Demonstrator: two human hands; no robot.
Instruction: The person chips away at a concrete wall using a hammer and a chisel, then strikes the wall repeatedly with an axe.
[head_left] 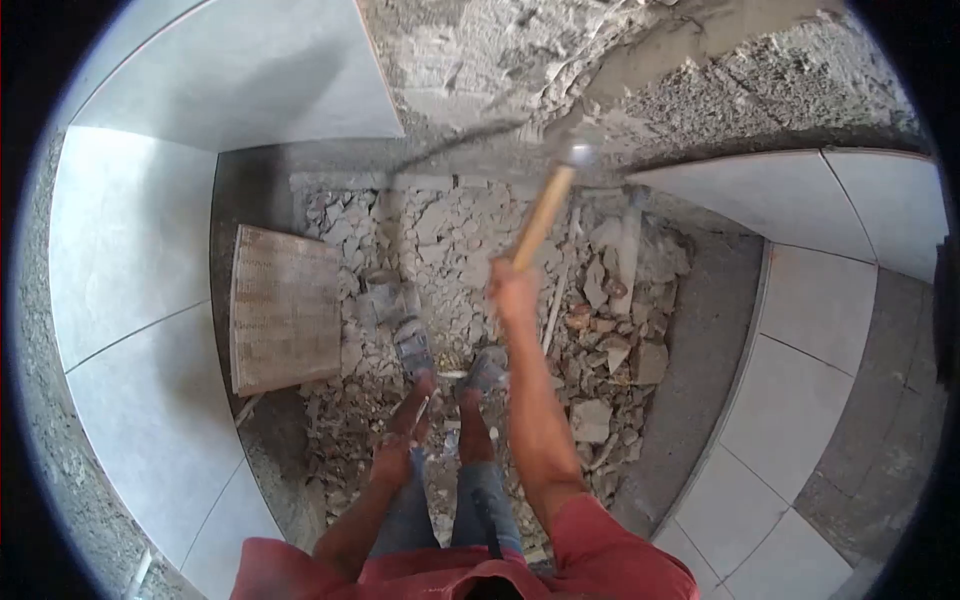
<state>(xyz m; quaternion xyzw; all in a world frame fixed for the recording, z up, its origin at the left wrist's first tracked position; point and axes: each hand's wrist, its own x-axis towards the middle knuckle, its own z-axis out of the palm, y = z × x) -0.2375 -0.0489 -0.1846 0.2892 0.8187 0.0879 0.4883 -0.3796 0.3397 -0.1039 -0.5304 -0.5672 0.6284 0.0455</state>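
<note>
My right hand (514, 290) is wrapped round the wooden handle of a hammer (543, 218). The hammer is raised, and its blurred metal head appears in front of the rough, chipped plaster wall (480, 70). Lower and to the left, my left hand (392, 462) is near my left leg, closed on a thin, light-coloured tool (422, 408) that I cannot make out clearly. My feet, in grey shoes, stand on broken rubble (450, 235) between the two hands.
A loose tile (285, 310) lies back side up at the left of the rubble. White tiles (135, 230) cover the left side, and more tiles (820, 300) line the right. A pale pipe (630, 255) stands out of the debris, with larger chunks (591, 421) beside my right arm.
</note>
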